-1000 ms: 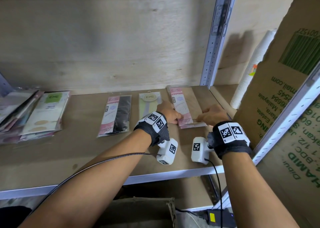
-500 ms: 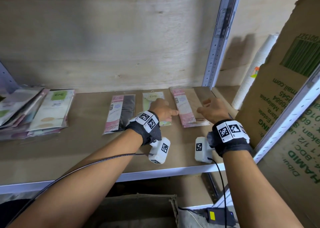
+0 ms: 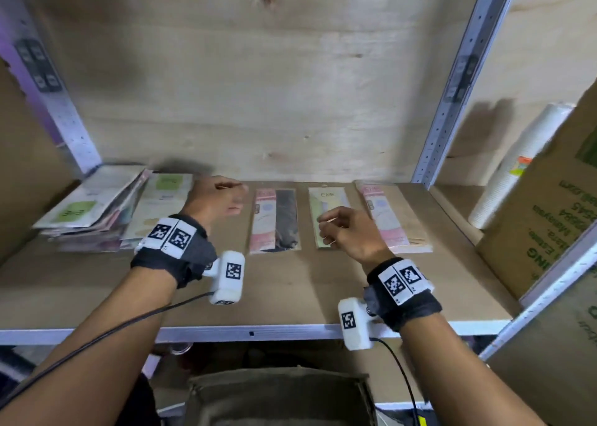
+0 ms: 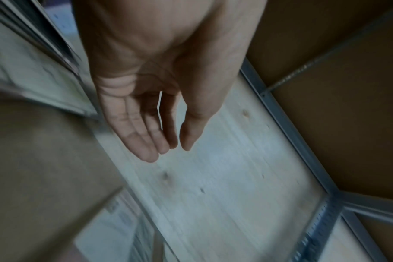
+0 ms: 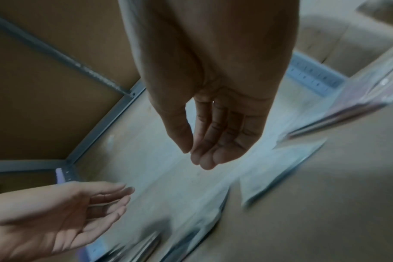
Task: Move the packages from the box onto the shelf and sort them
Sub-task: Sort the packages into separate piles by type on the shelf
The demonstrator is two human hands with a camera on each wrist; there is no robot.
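Note:
Three flat packages lie side by side on the shelf board [image 3: 290,296]: a pink and black one [image 3: 276,220], a pale green one [image 3: 326,199] and a pink stack [image 3: 392,218]. A loose pile of packages [image 3: 106,209] sits at the left. My left hand [image 3: 223,197] hovers between the pile and the pink and black package, fingers relaxed and empty [image 4: 166,140]. My right hand [image 3: 342,231] hangs over the pale green package, fingers loosely bent, holding nothing [image 5: 198,156]. A brown box [image 3: 277,399] shows below the shelf edge.
Metal uprights [image 3: 458,79] frame the bay against a plywood back wall. Right of the post stand a stack of white paper cups [image 3: 513,173] and a large printed cardboard carton [image 3: 549,225]. A black adapter with cable lies on the lower level.
Both hands let go of the pink stack at the right and lifted. My left hand swung left toward the pile; my right hand drew back over the pale green package.

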